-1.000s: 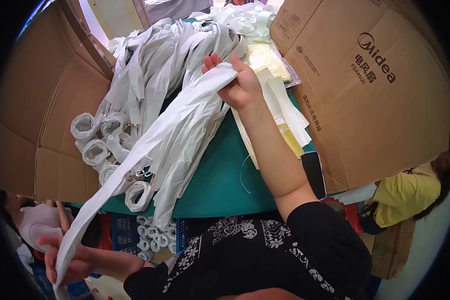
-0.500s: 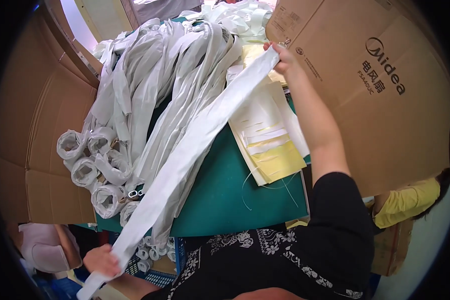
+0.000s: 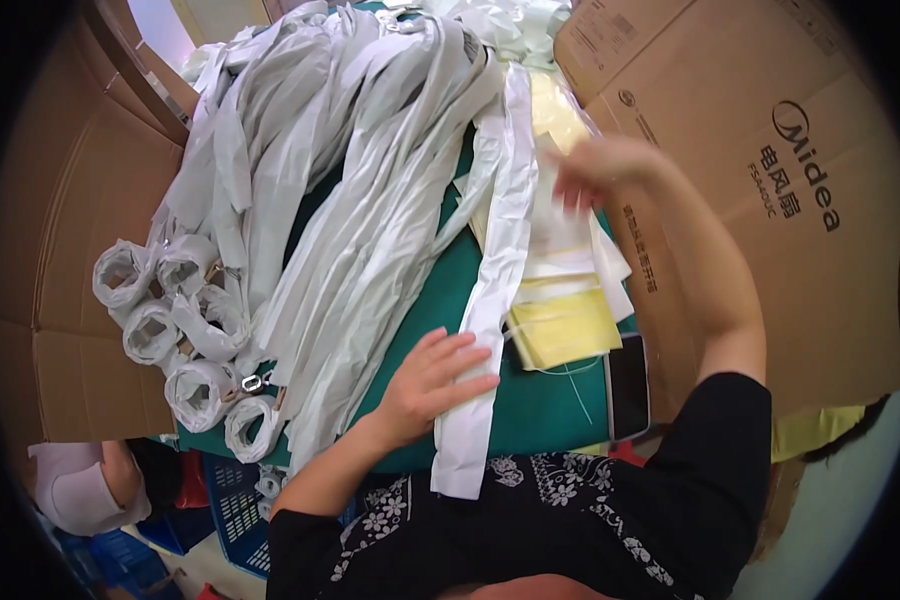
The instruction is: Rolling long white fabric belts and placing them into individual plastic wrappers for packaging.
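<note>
A long, flat white wrapped strip [image 3: 508,225] lies down the right part of the green tabletop [image 3: 560,400], its near end hanging over the front edge. My left hand [image 3: 435,385] rests on its lower part, fingers spread and palm down, gripping nothing. My right hand [image 3: 600,170] hovers above the pale sheets to the right of the strip, apart from it. Motion blurs its fingers, so whether they hold anything is unclear. Left of the strip, a big heap of similar white strips [image 3: 370,200] drapes toward the front edge.
Several white wrapped rolls [image 3: 200,395] sit at the left, a metal link [image 3: 254,383] beside them. Yellow and white sheets [image 3: 570,325] and a dark flat device [image 3: 627,385] are on the right. Cardboard [image 3: 700,220] flanks both sides. A blue crate [image 3: 240,510] stands below; another person [image 3: 85,490] is at lower left.
The strip stretched diagonally between both hands now lies down on the right of the heap. My left hand has moved up and right onto it; my right hand has let go and moved down and right.
</note>
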### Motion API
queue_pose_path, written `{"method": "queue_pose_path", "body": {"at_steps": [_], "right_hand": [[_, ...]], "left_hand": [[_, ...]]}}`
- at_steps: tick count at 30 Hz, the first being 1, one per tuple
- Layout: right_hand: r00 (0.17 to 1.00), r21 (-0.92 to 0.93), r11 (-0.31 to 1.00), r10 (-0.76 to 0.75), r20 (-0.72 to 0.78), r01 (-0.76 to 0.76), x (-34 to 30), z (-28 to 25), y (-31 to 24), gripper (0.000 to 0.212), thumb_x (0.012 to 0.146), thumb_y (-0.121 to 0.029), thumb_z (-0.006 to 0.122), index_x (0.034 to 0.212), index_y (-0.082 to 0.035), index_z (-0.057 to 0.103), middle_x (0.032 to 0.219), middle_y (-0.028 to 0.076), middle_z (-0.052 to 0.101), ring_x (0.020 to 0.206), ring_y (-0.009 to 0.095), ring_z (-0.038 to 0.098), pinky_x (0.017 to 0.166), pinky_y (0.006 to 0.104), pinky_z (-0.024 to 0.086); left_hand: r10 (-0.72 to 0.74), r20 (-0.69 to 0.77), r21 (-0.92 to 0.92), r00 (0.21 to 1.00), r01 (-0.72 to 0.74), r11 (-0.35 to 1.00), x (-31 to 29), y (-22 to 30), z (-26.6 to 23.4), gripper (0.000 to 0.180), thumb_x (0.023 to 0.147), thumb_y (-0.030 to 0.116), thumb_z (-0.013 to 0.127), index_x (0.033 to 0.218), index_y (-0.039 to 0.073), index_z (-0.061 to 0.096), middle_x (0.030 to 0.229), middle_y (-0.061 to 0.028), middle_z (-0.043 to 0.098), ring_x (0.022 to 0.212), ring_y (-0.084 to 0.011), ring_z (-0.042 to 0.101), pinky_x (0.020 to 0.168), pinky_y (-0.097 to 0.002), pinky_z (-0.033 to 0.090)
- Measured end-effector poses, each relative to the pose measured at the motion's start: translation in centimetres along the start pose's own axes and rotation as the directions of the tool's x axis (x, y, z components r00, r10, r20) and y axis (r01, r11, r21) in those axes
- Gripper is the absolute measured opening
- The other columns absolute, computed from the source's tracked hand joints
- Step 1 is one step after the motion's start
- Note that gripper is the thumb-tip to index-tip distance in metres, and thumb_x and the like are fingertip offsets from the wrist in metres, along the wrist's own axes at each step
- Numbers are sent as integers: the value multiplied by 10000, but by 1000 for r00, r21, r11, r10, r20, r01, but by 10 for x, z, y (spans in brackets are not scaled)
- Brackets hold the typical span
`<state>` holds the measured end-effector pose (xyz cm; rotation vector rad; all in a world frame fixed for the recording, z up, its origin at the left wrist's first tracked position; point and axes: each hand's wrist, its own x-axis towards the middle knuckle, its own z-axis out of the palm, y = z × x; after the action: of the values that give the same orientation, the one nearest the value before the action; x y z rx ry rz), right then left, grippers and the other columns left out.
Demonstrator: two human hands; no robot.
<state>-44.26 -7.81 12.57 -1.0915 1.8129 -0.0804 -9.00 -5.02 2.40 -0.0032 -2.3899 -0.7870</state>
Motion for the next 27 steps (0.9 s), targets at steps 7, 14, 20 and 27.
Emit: {"method": "queue_pose_path", "body": {"at_steps": [7,14,20,27], "right_hand": [[864,993,-65,-501,52,-98,-15,196,67,403,953,-338,391,1168,-6,465,989,119,623,882,220,621,789,363,508],[951,962,-67,-151,-271,264,-26,245,56,273,915,-185,508,1119,-4,528,991,102,623,870,194,613,788,342,501],[841,846,106,-229,-490,522,-45,267,65,257,924,-154,487,1132,-10,530,1051,68,598,960,151,574,857,296,454],[743,581,464,-434,-509,669,-62,272,82,314,944,-246,458,1100,8,556,953,47,614,846,115,558,780,259,445]], "left_hand": [[227,-46,41,973,-225,973,18,33,23,340,643,119,679,984,120,671,1005,-77,579,949,-269,551,791,-398,442],[68,-22,-138,997,-71,988,-13,49,54,143,660,82,663,802,74,645,827,-50,650,788,-202,619,747,-342,474],[-746,372,-655,552,725,211,-17,59,66,225,823,184,592,845,-28,665,757,-50,663,663,-112,604,635,-247,458],[-728,617,-631,299,741,-231,0,54,60,295,808,187,545,1019,-17,579,922,-84,638,835,-180,611,779,-318,451]]}}
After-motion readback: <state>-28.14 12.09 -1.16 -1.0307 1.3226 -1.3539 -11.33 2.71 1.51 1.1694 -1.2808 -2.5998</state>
